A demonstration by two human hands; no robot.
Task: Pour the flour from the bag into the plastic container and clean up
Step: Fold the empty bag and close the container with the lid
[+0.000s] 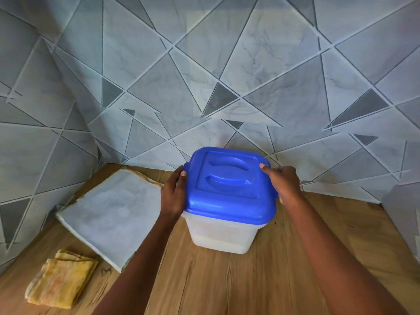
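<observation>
The wooden counter is hemmed in by the tiled wall behind and at the left, forming a corner. The centre is occupied by the plastic container under its blue lid — flanked closely by both forearms. Leftward, passage is narrowed by a flat grey sheet and a folded yellow cloth; bare wood is left in front and to the right.

Probably a home kitchen corner: wood-grain counter, geometric marble-look wall tiles, folded yellow cloth.
</observation>
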